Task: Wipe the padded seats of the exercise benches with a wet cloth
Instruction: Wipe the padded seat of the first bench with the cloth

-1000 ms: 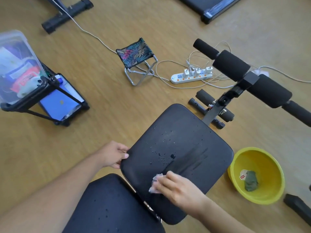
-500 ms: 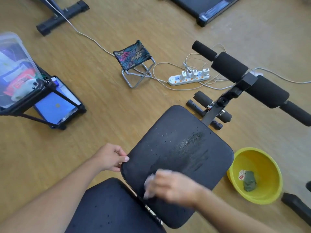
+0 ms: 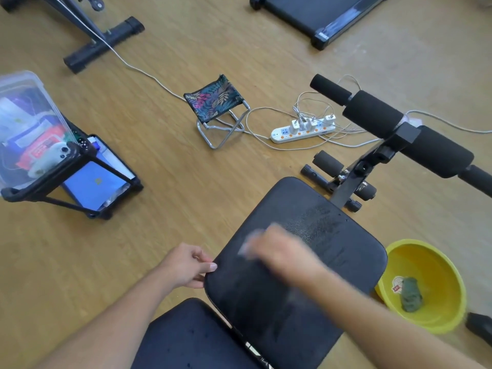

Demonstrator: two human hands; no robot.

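Observation:
The black padded seat (image 3: 340,251) of an exercise bench fills the lower middle, with wet streaks near its far edge. My right hand (image 3: 282,249) is blurred with motion over the seat's middle, shut on a pale wet cloth (image 3: 249,242) that sticks out past the fingers and lies against the pad. My left hand (image 3: 186,265) grips the seat's left edge, thumb on top. A second black pad (image 3: 186,339) with water drops lies below it at the bottom edge.
A yellow basin (image 3: 436,262) holding a dark green cloth (image 3: 411,291) sits on the wooden floor right of the seat. Foam-padded leg rollers (image 3: 372,114) rise beyond the seat. A power strip (image 3: 303,129) with cables, a small folding stool (image 3: 213,101) and a clear storage box (image 3: 29,123) lie further off.
My right hand has swept the cloth from the seat's near edge up towards its middle, and the water drops there are smeared away. My left hand keeps its hold on the edge.

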